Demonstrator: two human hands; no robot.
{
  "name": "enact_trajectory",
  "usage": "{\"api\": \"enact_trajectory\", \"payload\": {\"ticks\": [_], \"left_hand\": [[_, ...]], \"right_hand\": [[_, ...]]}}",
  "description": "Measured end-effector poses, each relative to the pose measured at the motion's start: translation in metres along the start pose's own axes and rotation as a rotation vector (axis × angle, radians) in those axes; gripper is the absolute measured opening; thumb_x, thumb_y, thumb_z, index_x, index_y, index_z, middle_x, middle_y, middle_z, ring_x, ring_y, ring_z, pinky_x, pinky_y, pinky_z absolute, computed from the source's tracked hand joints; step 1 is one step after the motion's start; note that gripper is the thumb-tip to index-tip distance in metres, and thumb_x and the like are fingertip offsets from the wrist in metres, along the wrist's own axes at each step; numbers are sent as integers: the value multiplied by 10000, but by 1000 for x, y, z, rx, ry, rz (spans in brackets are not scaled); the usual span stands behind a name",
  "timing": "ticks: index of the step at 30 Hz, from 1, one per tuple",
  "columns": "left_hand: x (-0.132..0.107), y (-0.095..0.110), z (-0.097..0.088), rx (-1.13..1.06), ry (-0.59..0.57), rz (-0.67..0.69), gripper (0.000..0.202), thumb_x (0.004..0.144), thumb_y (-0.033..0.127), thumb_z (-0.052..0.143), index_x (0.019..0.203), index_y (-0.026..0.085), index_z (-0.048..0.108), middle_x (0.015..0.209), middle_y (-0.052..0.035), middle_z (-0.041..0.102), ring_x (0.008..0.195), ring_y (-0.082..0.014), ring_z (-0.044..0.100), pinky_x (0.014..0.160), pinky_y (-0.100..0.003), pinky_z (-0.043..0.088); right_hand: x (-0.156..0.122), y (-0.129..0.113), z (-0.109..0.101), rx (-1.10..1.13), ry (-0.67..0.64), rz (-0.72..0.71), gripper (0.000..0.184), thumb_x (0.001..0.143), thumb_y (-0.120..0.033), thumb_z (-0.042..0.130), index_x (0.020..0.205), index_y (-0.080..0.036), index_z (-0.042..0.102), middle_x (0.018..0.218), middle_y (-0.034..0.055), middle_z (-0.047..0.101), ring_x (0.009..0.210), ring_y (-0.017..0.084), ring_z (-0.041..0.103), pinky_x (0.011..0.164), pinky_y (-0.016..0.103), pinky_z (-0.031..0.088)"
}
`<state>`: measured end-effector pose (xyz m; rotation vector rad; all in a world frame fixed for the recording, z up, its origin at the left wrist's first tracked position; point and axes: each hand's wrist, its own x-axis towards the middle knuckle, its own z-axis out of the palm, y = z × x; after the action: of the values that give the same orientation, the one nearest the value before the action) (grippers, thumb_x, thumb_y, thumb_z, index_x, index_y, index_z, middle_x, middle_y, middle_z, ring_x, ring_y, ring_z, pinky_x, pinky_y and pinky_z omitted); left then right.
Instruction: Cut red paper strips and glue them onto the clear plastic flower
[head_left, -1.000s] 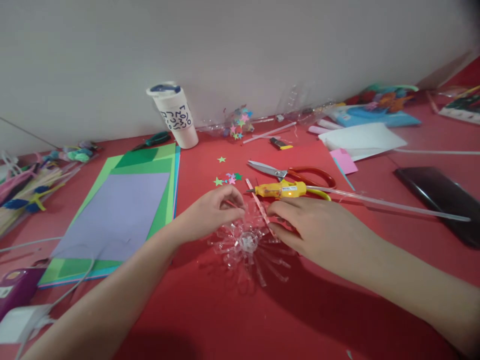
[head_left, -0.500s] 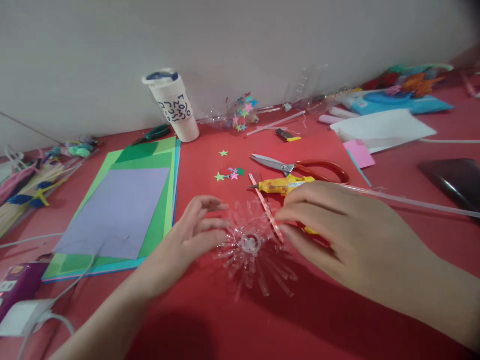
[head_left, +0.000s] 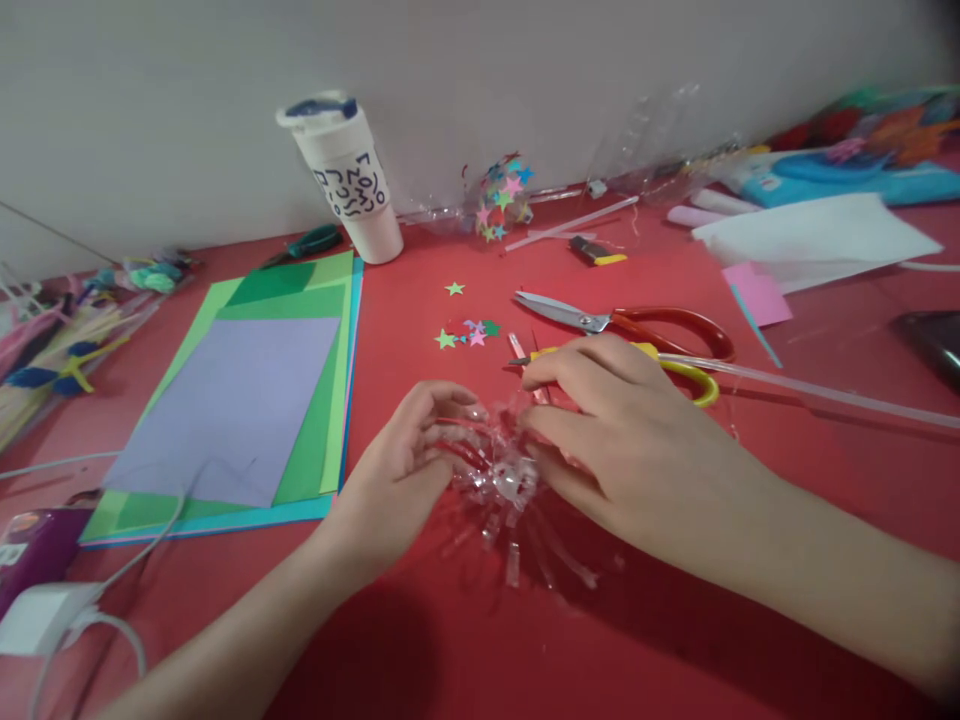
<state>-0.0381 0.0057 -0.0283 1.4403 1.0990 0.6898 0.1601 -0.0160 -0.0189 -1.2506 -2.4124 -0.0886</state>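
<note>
Clear plastic strips fan out around the round hub of a burst-shaped ornament [head_left: 514,480] in the lower centre of the frame, between both hands. The left hand [head_left: 394,470] curls at its left side, thumb apart from the fingers; the right hand [head_left: 630,430] arches over its right side, fingers slightly parted. Blur hides whether either pinches a strip. Both sit about equally near the hub, and no single long axis shows – the longest strips point toward the bottom and lower right. Just beyond the right fingers, a yellow hot-glue gun [head_left: 697,382] and red-handled scissors [head_left: 675,318] edge the right centre. Star cutouts [head_left: 447,339] lie above the hub, lilac paper [head_left: 240,400] at left; bare red tabletop [head_left: 525,660] runs to the lower edge.
</note>
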Motion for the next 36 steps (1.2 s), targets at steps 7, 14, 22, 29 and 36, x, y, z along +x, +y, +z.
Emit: {"api": "enact_trajectory", "payload": {"ticks": [7, 14, 22, 29, 36], "left_hand": [[8, 15, 2, 353, -2, 225, 310, 748, 52, 500, 996, 235, 537, 1088, 5, 595, 968, -132, 591, 863, -284, 473], [14, 13, 2, 510, -4, 202, 121, 789, 105, 517, 817, 223, 516, 892, 40, 610, 787, -106, 580, 697, -241, 480], [15, 6, 2, 526, -69, 245, 115, 807, 106, 515, 801, 214, 555, 847, 41, 585, 786, -100, 564, 704, -228, 448], [17, 4, 2, 486, -47, 238, 120, 782, 92, 536, 770, 202, 583, 902, 23, 621, 860, -106, 591, 766, -211, 444], [23, 1, 2, 403, -26, 175, 88, 810, 185, 572, 767, 204, 646, 914, 9, 642, 878, -119, 612, 792, -230, 457]], "right_hand": [[-4, -2, 3, 120, -50, 54, 111, 825, -117, 572, 783, -126, 674, 1056, 137, 599, 1029, 302, 495, 873, 461, 432], [-3, -4, 5, 156, -29, 76, 133, 835, -120, 564, 738, -126, 655, 994, 127, 612, 993, 297, 507, 846, 459, 439], [-1, -3, 7, 187, -64, 101, 67, 819, -124, 591, 780, -132, 645, 999, 105, 619, 967, 281, 519, 837, 440, 447], [-1, -1, 8, 212, -67, 107, 81, 787, -79, 588, 814, -115, 655, 971, 108, 619, 901, 268, 541, 782, 414, 458], [-1, -1, 9, 252, -110, 137, 82, 817, -111, 566, 805, -145, 640, 1003, 95, 602, 919, 251, 539, 790, 401, 453]]}}
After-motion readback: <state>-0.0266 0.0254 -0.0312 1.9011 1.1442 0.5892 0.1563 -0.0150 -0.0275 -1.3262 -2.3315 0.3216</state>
